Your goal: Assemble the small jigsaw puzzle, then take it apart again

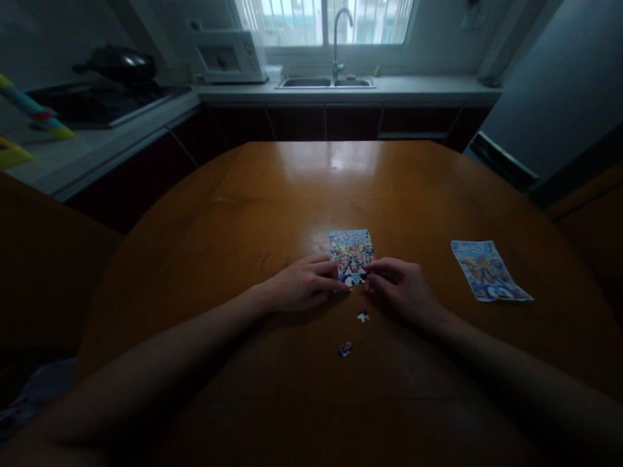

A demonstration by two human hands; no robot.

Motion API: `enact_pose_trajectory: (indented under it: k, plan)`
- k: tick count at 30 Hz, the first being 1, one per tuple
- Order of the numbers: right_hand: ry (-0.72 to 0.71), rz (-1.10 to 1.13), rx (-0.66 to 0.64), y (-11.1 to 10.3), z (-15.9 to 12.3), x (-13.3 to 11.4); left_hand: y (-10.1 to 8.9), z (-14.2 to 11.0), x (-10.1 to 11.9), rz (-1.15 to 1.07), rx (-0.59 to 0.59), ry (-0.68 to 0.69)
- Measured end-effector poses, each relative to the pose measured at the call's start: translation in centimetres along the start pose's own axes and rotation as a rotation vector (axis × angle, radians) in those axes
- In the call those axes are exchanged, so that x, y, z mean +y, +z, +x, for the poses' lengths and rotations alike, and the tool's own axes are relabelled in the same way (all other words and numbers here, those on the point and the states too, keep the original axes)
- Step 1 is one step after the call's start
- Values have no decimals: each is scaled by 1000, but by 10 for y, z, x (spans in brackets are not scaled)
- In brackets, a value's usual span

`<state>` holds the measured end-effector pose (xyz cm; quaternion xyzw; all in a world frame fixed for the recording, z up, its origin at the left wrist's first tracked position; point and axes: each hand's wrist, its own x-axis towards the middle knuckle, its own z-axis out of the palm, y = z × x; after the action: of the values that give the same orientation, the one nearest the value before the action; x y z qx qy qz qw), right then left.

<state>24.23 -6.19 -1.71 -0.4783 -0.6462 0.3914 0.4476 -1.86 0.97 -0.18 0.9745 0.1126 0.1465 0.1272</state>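
On the table lies a nearly rectangular jigsaw puzzle [351,250] with a crowded colourful print; its lower edge is uneven. My left hand [304,283] rests at its lower left, fingers stretched out and touching the edge. At the lower right corner, my right hand [402,285] pinches a small dark puzzle piece [365,275] between thumb and fingers, against the puzzle; the fingers partly hide it. Nearer me are two loose pieces: a white and dark puzzle piece [363,316] and a dark blue puzzle piece [345,349].
A creased picture sheet [487,269] with a similar print lies to the right on the wooden table [272,188]. Beyond the table are a sink [311,83], a microwave [226,57] and a stove with a black pan [121,63]. A grey refrigerator [559,91] stands at the right.
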Motion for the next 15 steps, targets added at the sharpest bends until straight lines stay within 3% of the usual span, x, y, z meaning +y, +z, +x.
enact_pose_trajectory:
  k: [10, 15]
  plan:
    - [-301, -467, -141, 0, 1, -4, 0, 2, 0, -25, 15, 5]
    - [-372, -555, -178, 2, 2, -4, 0, 2, 0, -30, 20, 14]
